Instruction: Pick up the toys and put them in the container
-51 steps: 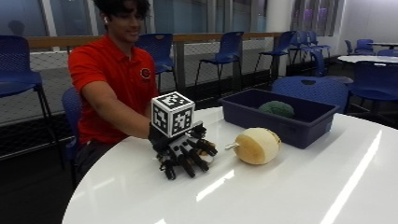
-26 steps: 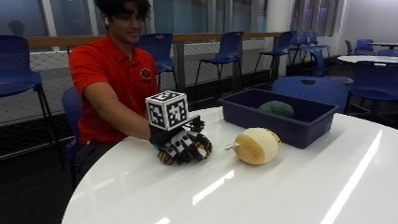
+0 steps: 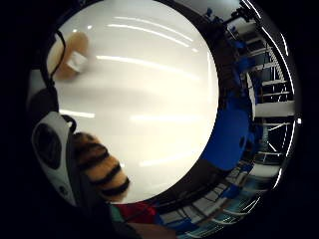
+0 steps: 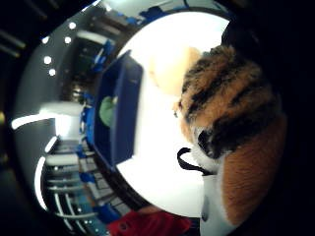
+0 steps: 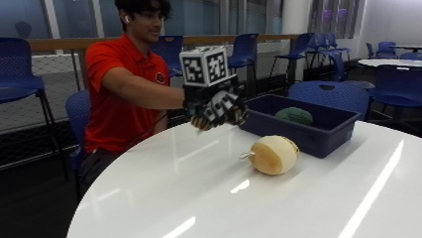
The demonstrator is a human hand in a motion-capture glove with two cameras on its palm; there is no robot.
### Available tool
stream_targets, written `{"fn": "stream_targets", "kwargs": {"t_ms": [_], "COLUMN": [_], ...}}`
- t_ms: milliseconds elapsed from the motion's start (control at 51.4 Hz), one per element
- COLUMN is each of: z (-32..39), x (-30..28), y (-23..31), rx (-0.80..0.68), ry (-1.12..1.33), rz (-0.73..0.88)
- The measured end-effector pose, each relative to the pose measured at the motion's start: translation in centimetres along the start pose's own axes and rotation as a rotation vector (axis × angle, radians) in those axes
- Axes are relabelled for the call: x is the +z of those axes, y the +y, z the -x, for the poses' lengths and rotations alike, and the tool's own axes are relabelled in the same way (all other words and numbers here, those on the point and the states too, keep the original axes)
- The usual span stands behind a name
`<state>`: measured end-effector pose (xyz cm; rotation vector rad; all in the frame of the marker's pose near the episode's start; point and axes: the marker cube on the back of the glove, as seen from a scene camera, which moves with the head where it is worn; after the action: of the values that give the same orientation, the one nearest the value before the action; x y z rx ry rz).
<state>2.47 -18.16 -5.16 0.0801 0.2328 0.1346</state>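
Observation:
In the outside view my gloved right hand (image 5: 216, 109) is raised above the white table (image 5: 184, 198), fingers curled round an orange and black striped plush toy (image 5: 200, 123). The plush fills the thumb side palm view (image 4: 231, 123) and shows by the palm in the other (image 3: 99, 167). My hand hangs just left of the blue container (image 5: 330, 136), which holds a green toy (image 5: 294, 115). A tan round toy (image 5: 274, 154) lies on the table in front of the container, apart from my hand.
The round white table's near edge (image 5: 99, 208) curves close to the person's seat. Blue chairs (image 5: 326, 94) stand behind the container, and another white table (image 5: 389, 62) is at the far right.
My hand closed on the striped plush on the table, then lifted it up and across toward the container. The tan toy stayed put.

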Motion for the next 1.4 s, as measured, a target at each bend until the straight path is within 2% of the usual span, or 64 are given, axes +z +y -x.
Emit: {"fn": "stream_targets", "kwargs": {"t_ms": [311, 467, 564, 662, 720, 837, 973, 1070, 1207, 1401], "z": [19.5, 27.5, 29.6, 29.5, 29.7, 29.0, 24.4, 22.1, 16.4, 9.9], "x": [-5.0, -6.0, -5.3, -4.1, -3.6, -3.1, -3.8, -4.2, -4.2, -3.3], "y": [-4.1, -5.3, -5.4, -5.4, -5.2, -4.1, -4.4, -4.7, -5.9, -7.0], "rx": [-0.299, -0.324, -0.35, -0.405, -0.374, -0.418, -0.498, -0.358, -0.221, -0.123], "ry": [-0.056, -0.057, -0.054, 0.054, 0.016, -0.02, 0.096, -0.007, 0.014, 0.036], "rz": [-0.037, -0.04, -0.015, -0.012, 0.075, 0.252, 0.168, 0.151, 0.12, 0.087]}}
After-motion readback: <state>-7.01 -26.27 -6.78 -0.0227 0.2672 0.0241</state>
